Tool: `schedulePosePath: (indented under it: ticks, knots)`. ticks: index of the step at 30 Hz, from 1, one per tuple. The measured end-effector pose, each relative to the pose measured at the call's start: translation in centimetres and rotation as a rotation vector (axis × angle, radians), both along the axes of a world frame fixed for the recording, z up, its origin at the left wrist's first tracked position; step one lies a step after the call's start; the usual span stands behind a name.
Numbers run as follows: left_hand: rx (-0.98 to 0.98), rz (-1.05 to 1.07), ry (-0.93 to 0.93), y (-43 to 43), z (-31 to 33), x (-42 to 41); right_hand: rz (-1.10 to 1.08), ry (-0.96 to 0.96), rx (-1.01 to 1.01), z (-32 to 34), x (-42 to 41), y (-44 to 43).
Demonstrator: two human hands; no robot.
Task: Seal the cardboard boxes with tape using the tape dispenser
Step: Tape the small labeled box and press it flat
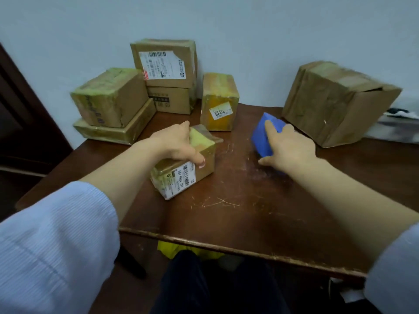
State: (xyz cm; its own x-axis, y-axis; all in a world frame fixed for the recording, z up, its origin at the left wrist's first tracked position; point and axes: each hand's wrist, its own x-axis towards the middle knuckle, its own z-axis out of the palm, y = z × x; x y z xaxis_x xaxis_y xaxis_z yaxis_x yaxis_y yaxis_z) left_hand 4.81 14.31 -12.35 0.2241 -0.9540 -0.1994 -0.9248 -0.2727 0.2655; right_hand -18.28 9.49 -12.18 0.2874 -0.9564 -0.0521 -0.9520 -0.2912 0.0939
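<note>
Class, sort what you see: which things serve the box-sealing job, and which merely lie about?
Job: small brown cardboard box with barcode label in left hand; blue plastic tape dispenser in right hand; large crumpled brown cardboard box.
Lying about: yellow plastic sheet under brown wooden table.

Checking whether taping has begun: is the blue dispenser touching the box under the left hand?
No, the blue dispenser, under the right hand, sits apart from the box that the left hand grips.

small box (183,165) mid-table (249,211), tape dispenser (264,137) to its right, 5 boxes (140,94) behind, large box (337,103) far right
</note>
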Motion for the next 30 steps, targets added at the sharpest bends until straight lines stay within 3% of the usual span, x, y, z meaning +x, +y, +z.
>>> schedulePosePath:
  ticks: [5, 7, 9, 10, 13, 14, 16, 20, 26, 30]
  knots:
    - [0.022, 0.080, -0.019, 0.8, 0.8, -1.4, 0.037, 0.104, -0.127, -4.0, -1.0, -0.5]
    - [0.005, 0.149, 0.145, 1.1, 1.0, -1.5, 0.087, 0.066, -0.269, -4.0, -0.8, 0.1]
    - [-0.058, 0.251, 0.360, 1.4, 0.9, -1.1, 0.136, -0.147, -0.313, -3.1, 0.5, 1.1]
    - [-0.111, 0.285, 0.415, 1.6, 0.9, -0.8, 0.128, -0.300, -0.213, -2.4, 1.5, 1.7]
    - [-0.224, 0.317, 0.379, 2.4, 0.6, -0.6, -0.117, -0.895, 0.389, -1.1, 5.1, 2.9]
    - [-0.229, 0.321, 0.337, 2.6, 0.3, -0.7, -0.200, -1.034, 0.520, -0.8, 6.1, 3.3]
    - [-0.238, 0.337, 0.267, 2.7, -0.4, -0.8, -0.255, -1.145, 0.598, -0.7, 7.8, 3.3]
    - [-0.248, 0.401, 0.284, 2.9, -1.9, -1.1, -0.195, -1.130, 0.495, -1.4, 9.9, 2.6]
    - [-0.276, 0.446, 0.311, 2.8, -3.0, -1.4, -0.140, -0.869, 0.308, -2.3, 10.1, 1.8]
    - [-0.322, 0.441, 0.362, 2.8, -3.4, -1.3, -0.099, -0.868, 0.220, -3.1, 9.7, 1.5]
